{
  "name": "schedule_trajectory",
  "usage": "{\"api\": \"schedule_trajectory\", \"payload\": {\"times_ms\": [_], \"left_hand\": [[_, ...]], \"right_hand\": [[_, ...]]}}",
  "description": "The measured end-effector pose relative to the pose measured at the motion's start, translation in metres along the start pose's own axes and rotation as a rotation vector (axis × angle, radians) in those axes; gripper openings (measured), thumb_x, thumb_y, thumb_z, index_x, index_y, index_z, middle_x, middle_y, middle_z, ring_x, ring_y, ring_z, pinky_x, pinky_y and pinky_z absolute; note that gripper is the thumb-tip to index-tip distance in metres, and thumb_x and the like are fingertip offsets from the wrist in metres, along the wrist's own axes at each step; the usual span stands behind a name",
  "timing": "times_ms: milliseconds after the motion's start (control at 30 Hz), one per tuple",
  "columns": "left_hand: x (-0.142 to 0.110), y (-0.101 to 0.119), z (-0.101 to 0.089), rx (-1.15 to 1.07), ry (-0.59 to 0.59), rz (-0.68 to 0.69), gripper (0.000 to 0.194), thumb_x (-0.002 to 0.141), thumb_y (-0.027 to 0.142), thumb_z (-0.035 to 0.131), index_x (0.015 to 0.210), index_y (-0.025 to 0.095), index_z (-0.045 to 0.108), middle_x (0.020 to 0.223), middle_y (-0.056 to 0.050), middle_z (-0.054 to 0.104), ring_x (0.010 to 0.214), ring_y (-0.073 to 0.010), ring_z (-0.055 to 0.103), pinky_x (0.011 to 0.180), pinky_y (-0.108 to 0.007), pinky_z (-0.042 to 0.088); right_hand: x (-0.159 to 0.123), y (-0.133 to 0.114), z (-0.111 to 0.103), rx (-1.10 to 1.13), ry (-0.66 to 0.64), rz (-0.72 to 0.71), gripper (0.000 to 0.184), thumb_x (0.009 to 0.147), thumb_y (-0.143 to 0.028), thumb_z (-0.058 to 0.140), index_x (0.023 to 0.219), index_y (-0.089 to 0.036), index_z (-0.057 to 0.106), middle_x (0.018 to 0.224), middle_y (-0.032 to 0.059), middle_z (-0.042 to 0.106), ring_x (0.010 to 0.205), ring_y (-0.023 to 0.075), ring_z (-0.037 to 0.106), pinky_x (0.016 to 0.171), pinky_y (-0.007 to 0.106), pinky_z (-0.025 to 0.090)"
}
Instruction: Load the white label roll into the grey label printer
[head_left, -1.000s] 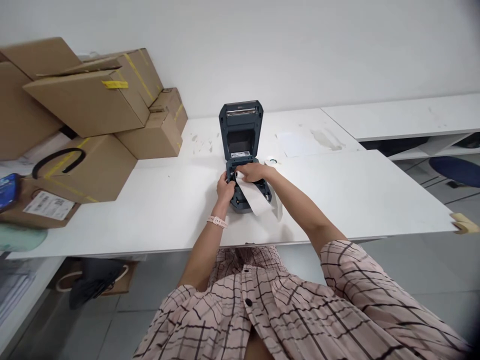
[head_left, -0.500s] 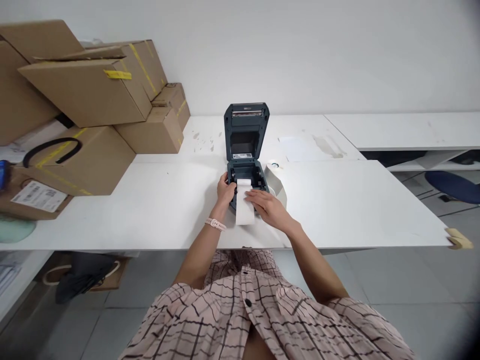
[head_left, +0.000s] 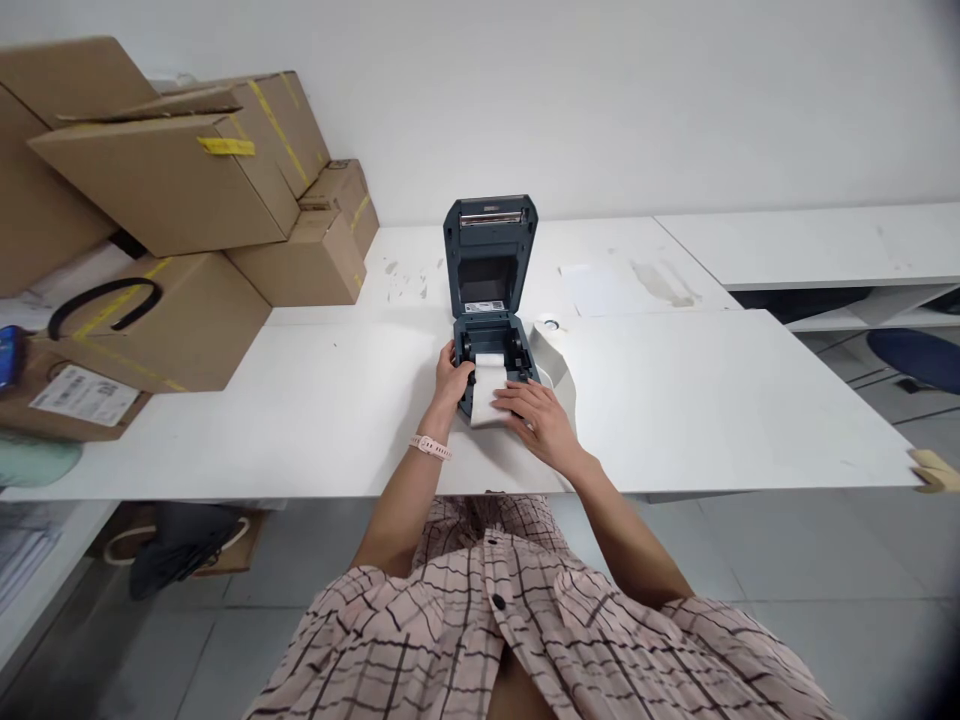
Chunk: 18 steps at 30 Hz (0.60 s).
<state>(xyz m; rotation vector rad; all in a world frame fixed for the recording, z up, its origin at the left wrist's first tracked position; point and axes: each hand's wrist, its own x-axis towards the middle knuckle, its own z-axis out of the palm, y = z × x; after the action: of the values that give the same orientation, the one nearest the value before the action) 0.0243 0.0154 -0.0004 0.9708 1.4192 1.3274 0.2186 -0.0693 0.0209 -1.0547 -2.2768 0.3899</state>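
Observation:
A dark label printer [head_left: 489,258] stands on the white table with its lid raised. A white strip of label paper [head_left: 489,395] comes out of its open body and lies over the front edge. My left hand [head_left: 451,380] grips the printer's left side, its thumb on the near rim. My right hand [head_left: 538,420] lies over the front right corner, fingers stretched out and resting on the strip's right edge. Behind that hand, a pale band of backing paper [head_left: 553,370] curls on the table to the right of the printer.
Cardboard boxes [head_left: 172,180] with yellow tape are piled at the left of the white table [head_left: 675,400]. A small ring-shaped roll [head_left: 552,325] sits just behind the curled paper. A blue stool seat [head_left: 915,360] stands beyond the right end. A plain wall rises behind.
The strip's free end hung flat past the printer's front; now it is drawn back and looks shorter. My right hand has shifted slightly, fingers still on the strip. My left hand stays put.

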Motion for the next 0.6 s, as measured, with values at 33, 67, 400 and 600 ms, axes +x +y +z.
{"api": "schedule_trajectory", "payload": {"times_ms": [33, 67, 400, 600], "left_hand": [[0.001, -0.001, 0.0, -0.012, -0.002, -0.008, 0.068, 0.072, 0.01, 0.06, 0.14, 0.019, 0.054, 0.137, -0.01, 0.066, 0.121, -0.0226, 0.065, 0.1, -0.033, 0.053], [0.001, -0.001, 0.001, -0.025, -0.007, -0.013, 0.067, 0.074, 0.011, 0.061, 0.14, 0.019, 0.054, 0.138, -0.01, 0.066, 0.121, -0.0228, 0.065, 0.1, -0.033, 0.053], [0.001, -0.004, -0.002, -0.077, -0.063, 0.001, 0.065, 0.081, 0.026, 0.072, 0.143, 0.021, 0.052, 0.148, -0.013, 0.06, 0.133, -0.0278, 0.06, 0.109, -0.042, 0.05], [0.0, -0.002, -0.003, -0.086, -0.099, -0.029, 0.072, 0.081, 0.03, 0.075, 0.148, 0.023, 0.048, 0.151, -0.013, 0.057, 0.137, -0.0288, 0.057, 0.113, -0.045, 0.047]], "right_hand": [[0.0, 0.0, 0.003, 0.032, 0.049, 0.011, 0.026, 0.105, -0.032, 0.049, 0.115, -0.03, 0.073, 0.13, 0.0054, 0.075, 0.134, 0.0293, 0.063, 0.119, 0.06, 0.042], [-0.001, 0.001, 0.005, 0.065, 0.086, 0.015, 0.027, 0.105, -0.033, 0.048, 0.11, -0.03, 0.074, 0.126, 0.0048, 0.077, 0.13, 0.0288, 0.066, 0.118, 0.059, 0.043], [-0.009, 0.009, -0.004, 0.197, 0.123, 0.029, 0.024, 0.103, -0.036, 0.052, 0.106, -0.033, 0.076, 0.123, 0.0014, 0.079, 0.128, 0.0291, 0.067, 0.115, 0.062, 0.047], [-0.015, 0.006, -0.005, 0.152, 0.169, 0.023, 0.024, 0.104, -0.032, 0.053, 0.113, -0.034, 0.075, 0.125, 0.0018, 0.078, 0.126, 0.0289, 0.068, 0.116, 0.062, 0.045]]}}
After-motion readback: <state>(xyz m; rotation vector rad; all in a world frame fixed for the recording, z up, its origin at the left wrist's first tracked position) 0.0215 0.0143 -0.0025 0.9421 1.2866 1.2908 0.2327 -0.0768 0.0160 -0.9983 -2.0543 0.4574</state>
